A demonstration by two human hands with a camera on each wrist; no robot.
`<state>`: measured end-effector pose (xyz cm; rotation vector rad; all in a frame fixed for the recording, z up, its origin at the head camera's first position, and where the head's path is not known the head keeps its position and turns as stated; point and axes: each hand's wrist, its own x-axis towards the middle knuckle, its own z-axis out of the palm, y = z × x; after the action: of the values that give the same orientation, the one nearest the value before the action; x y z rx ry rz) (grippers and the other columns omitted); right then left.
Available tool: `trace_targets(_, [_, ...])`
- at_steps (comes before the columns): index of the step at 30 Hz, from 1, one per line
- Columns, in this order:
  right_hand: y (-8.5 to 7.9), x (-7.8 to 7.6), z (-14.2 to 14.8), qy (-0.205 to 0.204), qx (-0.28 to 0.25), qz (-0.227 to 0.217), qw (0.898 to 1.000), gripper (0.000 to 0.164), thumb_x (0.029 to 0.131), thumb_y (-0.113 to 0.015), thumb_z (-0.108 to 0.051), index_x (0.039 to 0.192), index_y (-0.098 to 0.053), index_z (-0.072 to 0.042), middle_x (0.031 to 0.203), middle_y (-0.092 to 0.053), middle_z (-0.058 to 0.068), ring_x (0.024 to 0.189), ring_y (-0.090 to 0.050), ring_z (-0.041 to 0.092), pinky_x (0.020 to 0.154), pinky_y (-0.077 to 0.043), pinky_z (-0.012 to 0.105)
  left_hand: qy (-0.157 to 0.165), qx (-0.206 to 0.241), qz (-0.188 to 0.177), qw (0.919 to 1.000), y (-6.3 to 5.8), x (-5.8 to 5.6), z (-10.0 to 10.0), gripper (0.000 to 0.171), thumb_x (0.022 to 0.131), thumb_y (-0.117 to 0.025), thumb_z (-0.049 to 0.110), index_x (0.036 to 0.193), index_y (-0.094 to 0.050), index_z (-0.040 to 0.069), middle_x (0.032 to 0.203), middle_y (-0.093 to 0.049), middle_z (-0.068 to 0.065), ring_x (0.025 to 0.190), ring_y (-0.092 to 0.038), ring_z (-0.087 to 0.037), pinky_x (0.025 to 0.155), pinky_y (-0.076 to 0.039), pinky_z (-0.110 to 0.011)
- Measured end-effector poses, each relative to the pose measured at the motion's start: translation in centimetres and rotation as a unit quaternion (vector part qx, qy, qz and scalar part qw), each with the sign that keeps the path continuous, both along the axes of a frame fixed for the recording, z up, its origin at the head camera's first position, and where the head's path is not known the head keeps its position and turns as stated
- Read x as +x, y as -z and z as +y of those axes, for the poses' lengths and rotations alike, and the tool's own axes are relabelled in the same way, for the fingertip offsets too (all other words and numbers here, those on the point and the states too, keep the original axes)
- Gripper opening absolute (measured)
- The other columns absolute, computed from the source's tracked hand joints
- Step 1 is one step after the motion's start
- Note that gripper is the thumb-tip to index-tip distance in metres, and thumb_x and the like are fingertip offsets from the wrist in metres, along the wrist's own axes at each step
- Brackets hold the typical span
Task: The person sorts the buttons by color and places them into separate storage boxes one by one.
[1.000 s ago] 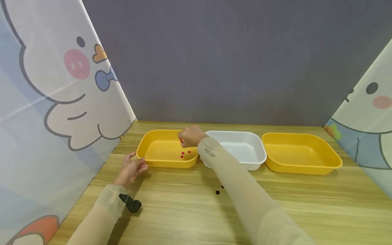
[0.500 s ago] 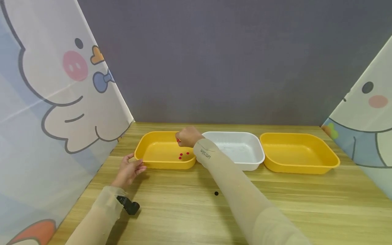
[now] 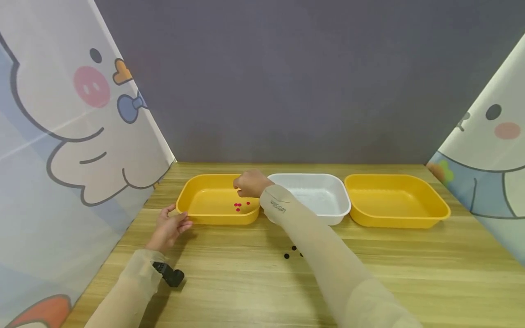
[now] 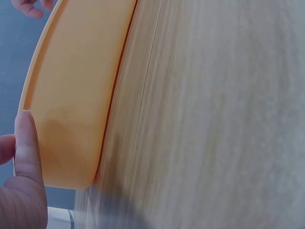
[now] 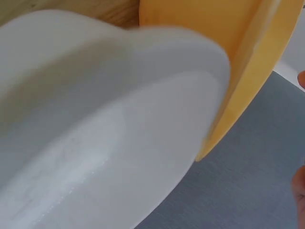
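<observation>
My left hand (image 3: 167,230) holds the left front corner of a yellow tray (image 3: 209,200); in the left wrist view its thumb (image 4: 27,143) lies along the tray's outer wall. Several small red discs (image 3: 238,209) lie on this tray's floor, towards its right end. Above them hovers my right hand (image 3: 251,183), with no disc visible in it. At the right wrist view's edge, its fingertips (image 5: 299,181) stand apart. Small black discs (image 3: 286,256) lie on the table in front, partly behind the right sleeve.
A white tray (image 3: 316,196) stands directly right of the left yellow tray, its near left corner covered by the right sleeve. Beyond it sits a second yellow tray (image 3: 393,200). A grey wall (image 3: 287,82) rises behind, and printed cloth panels (image 3: 82,182) flank the wooden table (image 3: 229,273).
The red disc seen at my right fingertips has left them, and one more red disc now lies in the left tray. My left hand keeps its hold; the head view has shifted slightly.
</observation>
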<state>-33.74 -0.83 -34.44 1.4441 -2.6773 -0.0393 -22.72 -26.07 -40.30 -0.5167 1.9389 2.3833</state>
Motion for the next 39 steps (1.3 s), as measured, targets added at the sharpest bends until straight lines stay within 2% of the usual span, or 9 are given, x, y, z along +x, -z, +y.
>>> trace_targets(6, [-0.9, 0.6, 0.5, 0.0, 0.015, -0.029, 0.999, 0.024, 0.092, -0.066, -0.02, 0.112, -0.07, -0.008, 0.106, -0.071, 0.003, 0.09, -0.067, 0.016, 0.083, -0.055, 0.029, 0.001, -0.002, 0.0, 1.0, 0.0, 0.1, 0.0, 0.068, 0.098, -0.043, -0.004, 0.15, 0.001, 0.005, 0.071, -0.056, -0.001, 0.055, -0.062, -0.008, 0.06, -0.058, -0.018])
trace_targets(14, [-0.9, 1.0, 2.1, 0.02, 0.031, -0.056, 0.998, 0.025, 0.091, -0.067, -0.022, 0.112, -0.07, -0.008, 0.107, -0.07, 0.004, 0.092, -0.066, 0.018, 0.085, -0.054, 0.029, 0.007, -0.007, 0.002, 0.9999, -0.4, 0.0, 0.1, 0.069, 0.099, -0.043, -0.003, 0.15, 0.003, 0.005, 0.072, -0.057, -0.001, 0.056, -0.063, -0.008, 0.061, -0.058, -0.018])
trace_targets(23, [0.0, 2.0, 4.8, 0.023, 0.041, -0.022, 0.999, 0.021, 0.09, -0.068, -0.024, 0.106, -0.073, -0.012, 0.099, -0.072, -0.001, 0.08, -0.066, 0.013, 0.075, -0.056, 0.027, 0.013, -0.01, 0.007, 0.9998, -0.3, 0.0, 0.1, 0.069, 0.099, -0.043, -0.003, 0.15, 0.003, 0.005, 0.072, -0.057, -0.001, 0.056, -0.063, -0.008, 0.061, -0.058, -0.018])
trace_targets(31, [0.2, 3.1, 6.6, -0.027, 0.051, 0.019, 0.998, 0.011, 0.088, -0.067, -0.022, 0.094, -0.074, -0.014, 0.086, -0.071, -0.004, 0.07, -0.061, 0.011, 0.067, -0.055, 0.026, 0.011, -0.005, 0.002, 0.9999, -0.4, 0.1, 0.1, 0.07, 0.099, -0.043, -0.003, 0.15, 0.004, 0.005, 0.071, -0.058, -0.001, 0.057, -0.063, -0.008, 0.062, -0.058, -0.019])
trace_targets(35, [0.2, 3.5, 7.6, -0.028, 0.045, 0.019, 0.998, 0.011, 0.087, -0.067, -0.021, 0.093, -0.073, -0.014, 0.086, -0.072, -0.004, 0.069, -0.062, 0.011, 0.066, -0.055, 0.027, 0.013, -0.008, 0.002, 0.9999, -0.4, 0.2, 0.1, 0.071, 0.099, -0.043, -0.003, 0.151, 0.005, 0.005, 0.073, -0.057, -0.002, 0.057, -0.063, -0.008, 0.063, -0.058, -0.018])
trace_targets(39, [0.6, 4.2, 8.6, -0.034, 0.017, 0.007, 0.999, 0.011, 0.086, -0.067, -0.021, 0.092, -0.073, -0.013, 0.084, -0.072, -0.003, 0.066, -0.061, 0.01, 0.064, -0.056, 0.028, 0.016, -0.017, 0.003, 0.9997, -0.3, 0.2, 0.1, 0.071, 0.099, -0.043, -0.003, 0.15, 0.006, 0.004, 0.074, -0.055, -0.003, 0.056, -0.063, -0.007, 0.062, -0.057, -0.017])
